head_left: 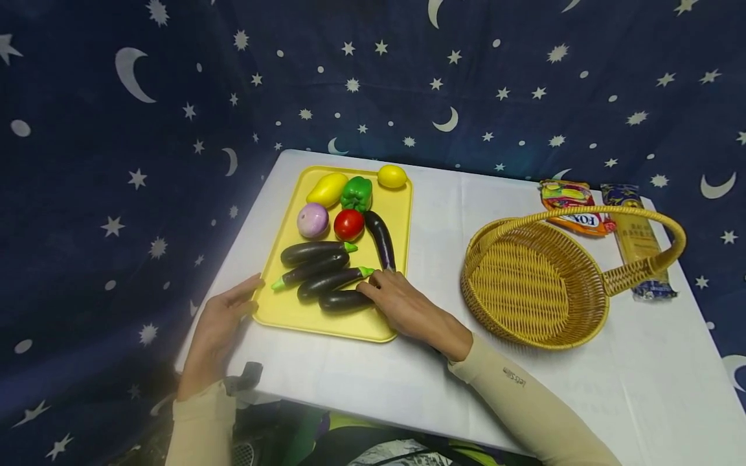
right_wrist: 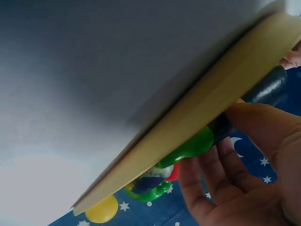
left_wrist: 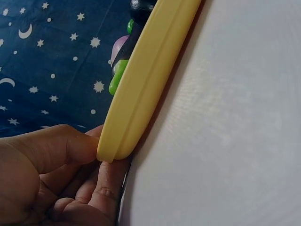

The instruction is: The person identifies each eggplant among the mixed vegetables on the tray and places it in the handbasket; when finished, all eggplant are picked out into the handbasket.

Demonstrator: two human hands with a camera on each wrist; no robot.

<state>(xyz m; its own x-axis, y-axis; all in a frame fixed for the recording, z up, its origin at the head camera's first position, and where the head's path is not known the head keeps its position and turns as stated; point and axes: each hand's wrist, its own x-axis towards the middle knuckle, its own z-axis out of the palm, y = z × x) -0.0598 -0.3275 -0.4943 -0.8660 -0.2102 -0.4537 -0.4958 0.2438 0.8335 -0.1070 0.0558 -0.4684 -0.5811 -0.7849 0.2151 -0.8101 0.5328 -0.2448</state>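
Observation:
On a yellow tray lie several dark eggplants. My left hand is at the tray's near left corner; the left wrist view shows thumb and fingers pinching its rim. My right hand reaches over the tray's right rim and holds the green-capped end of the nearest eggplant, its thumb and fingers on either side in the right wrist view. The palm hides that end in the head view. Just beyond the fingers, another eggplant lies lengthwise along the tray's right side.
Farther up the tray sit a red tomato, a purple onion, a green pepper, a yellow mango and a lemon. A handled wicker basket stands right, before two packets, one red-orange, one long yellowish.

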